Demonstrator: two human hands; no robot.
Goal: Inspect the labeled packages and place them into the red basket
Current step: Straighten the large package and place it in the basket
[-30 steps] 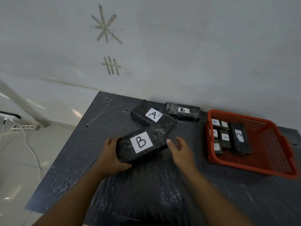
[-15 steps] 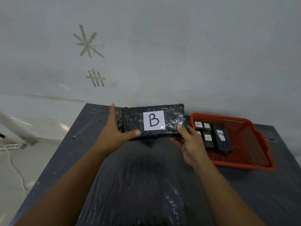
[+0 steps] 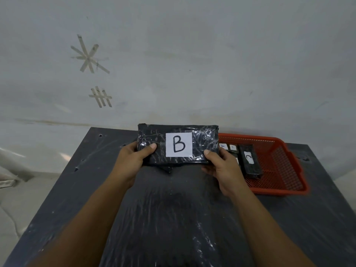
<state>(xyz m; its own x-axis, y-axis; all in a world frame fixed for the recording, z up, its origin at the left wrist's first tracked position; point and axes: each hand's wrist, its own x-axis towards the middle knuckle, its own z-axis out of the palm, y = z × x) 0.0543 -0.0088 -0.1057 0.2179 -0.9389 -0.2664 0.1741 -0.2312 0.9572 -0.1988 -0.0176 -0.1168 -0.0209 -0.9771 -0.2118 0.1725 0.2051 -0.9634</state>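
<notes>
Both the left hand (image 3: 133,160) and right hand (image 3: 223,166) gripped the B package (image 3: 178,145) by its ends, label facing up, apparently for inspection before the red basket (image 3: 285,157).

One large black plastic-wrapped package with a white B label (image 3: 179,145) up in two hands. One red plastic mesh basket (image 3: 279,170). Inside it, one long black package labelled C (image 3: 250,160) and at least two small black A-labelled packages (image 3: 223,146), others partly hidden. One dark grey table (image 3: 96,189). Two tape marks on the wall (image 3: 88,54).
</notes>
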